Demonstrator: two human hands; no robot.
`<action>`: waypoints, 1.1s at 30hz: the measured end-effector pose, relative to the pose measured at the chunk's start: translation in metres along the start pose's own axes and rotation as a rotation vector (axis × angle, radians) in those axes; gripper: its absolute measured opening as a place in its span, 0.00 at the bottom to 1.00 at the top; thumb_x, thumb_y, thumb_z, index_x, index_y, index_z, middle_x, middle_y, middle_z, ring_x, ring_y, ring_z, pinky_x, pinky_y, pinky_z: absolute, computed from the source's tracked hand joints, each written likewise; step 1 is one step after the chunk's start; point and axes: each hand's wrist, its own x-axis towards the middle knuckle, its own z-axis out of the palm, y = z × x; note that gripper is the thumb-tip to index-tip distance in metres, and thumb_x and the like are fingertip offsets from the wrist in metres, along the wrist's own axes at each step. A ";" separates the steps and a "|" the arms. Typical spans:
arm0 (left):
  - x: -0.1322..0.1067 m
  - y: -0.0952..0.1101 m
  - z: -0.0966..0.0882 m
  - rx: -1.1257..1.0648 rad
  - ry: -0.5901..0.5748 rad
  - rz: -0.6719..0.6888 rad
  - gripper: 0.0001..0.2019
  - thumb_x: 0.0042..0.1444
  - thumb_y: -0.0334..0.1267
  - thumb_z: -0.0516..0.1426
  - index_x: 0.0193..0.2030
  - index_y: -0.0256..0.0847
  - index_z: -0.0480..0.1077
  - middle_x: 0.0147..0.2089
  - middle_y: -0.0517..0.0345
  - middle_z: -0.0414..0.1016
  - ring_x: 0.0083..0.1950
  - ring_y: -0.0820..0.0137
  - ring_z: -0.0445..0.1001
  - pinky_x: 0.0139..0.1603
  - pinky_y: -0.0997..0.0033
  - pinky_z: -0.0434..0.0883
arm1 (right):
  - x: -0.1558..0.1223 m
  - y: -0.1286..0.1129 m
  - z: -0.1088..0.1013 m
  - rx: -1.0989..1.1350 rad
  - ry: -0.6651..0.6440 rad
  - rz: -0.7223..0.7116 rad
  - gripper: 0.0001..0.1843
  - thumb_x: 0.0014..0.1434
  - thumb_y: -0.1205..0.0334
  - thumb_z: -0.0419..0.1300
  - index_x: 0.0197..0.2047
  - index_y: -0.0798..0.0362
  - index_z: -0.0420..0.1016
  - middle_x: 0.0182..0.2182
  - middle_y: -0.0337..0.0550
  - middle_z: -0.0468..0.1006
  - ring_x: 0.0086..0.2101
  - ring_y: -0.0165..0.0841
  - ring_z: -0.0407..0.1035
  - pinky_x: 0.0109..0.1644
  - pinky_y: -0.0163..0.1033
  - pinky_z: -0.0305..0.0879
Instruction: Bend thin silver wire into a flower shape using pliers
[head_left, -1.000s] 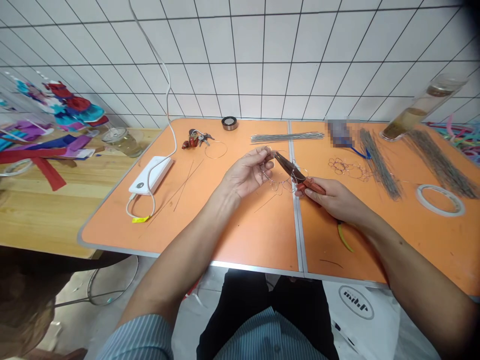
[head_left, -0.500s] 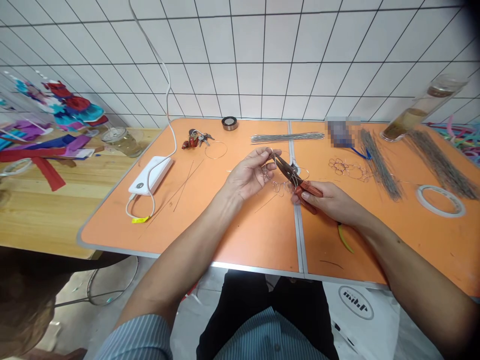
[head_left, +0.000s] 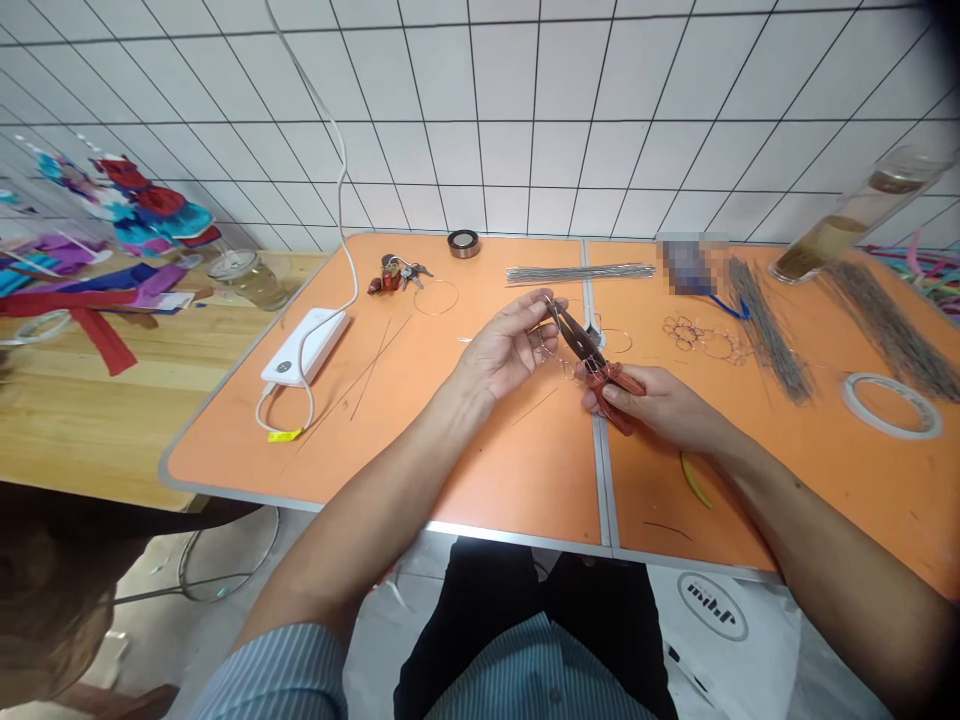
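Observation:
My right hand (head_left: 656,402) is closed round the red handles of a pair of pliers (head_left: 576,337), whose dark jaws point up and left. At the jaw tips, my left hand (head_left: 516,340) pinches a thin piece of looped wire (head_left: 553,345) between thumb and fingers. Small curls of this wire hang between the two hands, partly in front of the pliers. The jaws are close to my left fingertips; whether they bite the wire is too small to tell.
On the orange table (head_left: 480,470) lie a wire bundle (head_left: 581,273), looser bundles (head_left: 769,330), flower-shaped wire loops (head_left: 681,333), black tape (head_left: 463,243), keys (head_left: 401,275), a white power bank (head_left: 306,347) and a white ring (head_left: 891,405). A tilted jar (head_left: 847,220) stands at the right.
The view has shifted slightly, so the table things sit a little further right. Both hands keep their hold, and the looped wire between them has turned a little.

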 end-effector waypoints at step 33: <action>0.005 -0.003 0.001 -0.019 0.059 0.068 0.07 0.71 0.25 0.61 0.42 0.39 0.77 0.40 0.58 0.87 0.27 0.79 0.80 0.30 0.82 0.76 | 0.002 0.004 0.007 0.167 0.034 0.132 0.28 0.68 0.35 0.71 0.53 0.53 0.80 0.40 0.46 0.79 0.35 0.35 0.77 0.31 0.39 0.65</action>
